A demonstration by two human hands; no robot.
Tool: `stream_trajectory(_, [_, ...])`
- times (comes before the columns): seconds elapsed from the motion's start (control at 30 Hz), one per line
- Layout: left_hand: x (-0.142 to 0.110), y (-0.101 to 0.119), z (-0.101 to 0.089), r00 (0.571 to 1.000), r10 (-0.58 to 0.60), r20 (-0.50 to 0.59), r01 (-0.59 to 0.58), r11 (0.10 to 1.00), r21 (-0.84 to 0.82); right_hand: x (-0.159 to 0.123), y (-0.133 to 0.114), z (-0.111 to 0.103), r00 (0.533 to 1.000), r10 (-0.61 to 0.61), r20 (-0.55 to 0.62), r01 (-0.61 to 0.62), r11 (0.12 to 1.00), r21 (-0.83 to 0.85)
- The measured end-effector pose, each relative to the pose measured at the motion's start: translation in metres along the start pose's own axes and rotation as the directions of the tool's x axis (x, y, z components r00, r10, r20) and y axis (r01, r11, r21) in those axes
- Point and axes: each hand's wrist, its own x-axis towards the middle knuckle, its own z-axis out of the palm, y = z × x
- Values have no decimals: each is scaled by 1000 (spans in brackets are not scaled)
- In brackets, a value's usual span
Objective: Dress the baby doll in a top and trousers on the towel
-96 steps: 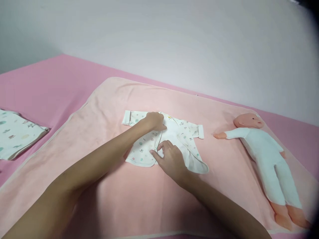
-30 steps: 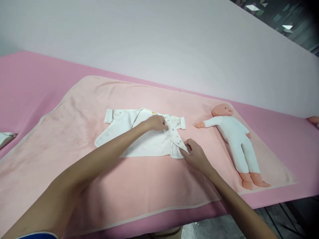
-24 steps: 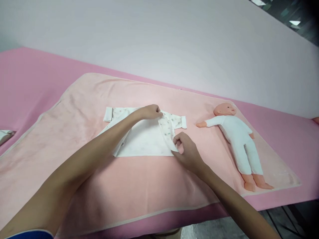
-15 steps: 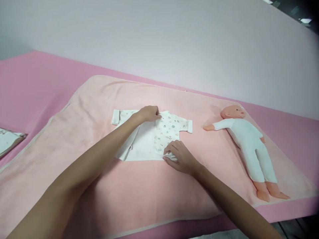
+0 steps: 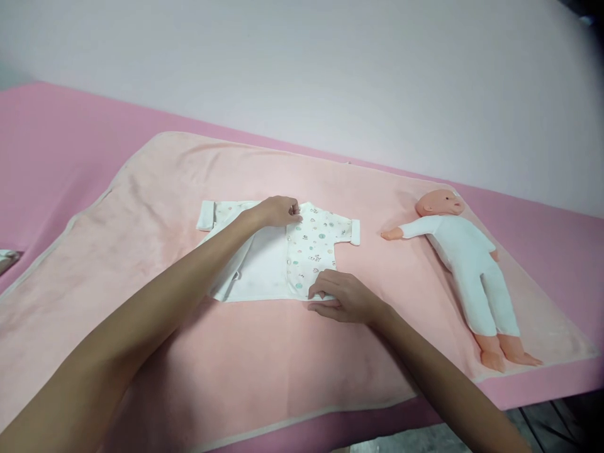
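A small white baby shirt (image 5: 311, 245) with a coloured print lies flat on a peach blanket (image 5: 155, 207). Its right front panel is folded over the body; the left panel lies open, plain white inside. My left hand (image 5: 278, 211) pinches the shirt at the collar. Down at the bottom hem, my right hand (image 5: 346, 299) rests with fingers nearly flat, thumb and fingers pressing the hem edge. A baby doll (image 5: 465, 251) in a white suit lies on its back to the right of the shirt.
The blanket covers a pink table (image 5: 56, 145) against a pale wall (image 5: 330, 69). A corner of folded printed cloth (image 5: 5, 259) shows at the far left edge. The table's front edge and floor (image 5: 557, 421) show at the bottom right.
My right hand has carried the shirt's right front panel from its open position over the body and laid it flat. My left hand stayed at the collar.
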Motion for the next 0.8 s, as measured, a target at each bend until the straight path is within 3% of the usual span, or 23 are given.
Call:
stream_trajectory(0.2, [3,-3,5,999,9,-39,-8,1000,18,-3,4,-18,994,96,-50,-94,995,46])
stream_trajectory(0.4, [0,-1,3,1000,4,-31,-4,1000,19,-7,5,-24,988,157,5,-157,987,43])
stream_trajectory(0.63, [-5,-1,-6,999,15,49,-17,999,45,16,-24,-9,996,82,-22,-85,951,-298])
stream_trajectory(0.7, [-4,-2,-8,998,13,65,-17,998,58,30,-38,1,985,169,-45,-174,916,-363])
stream_trajectory(0.8, [0,-7,-7,997,28,67,-31,998,51,52,-56,15,919,386,-74,-378,814,-441])
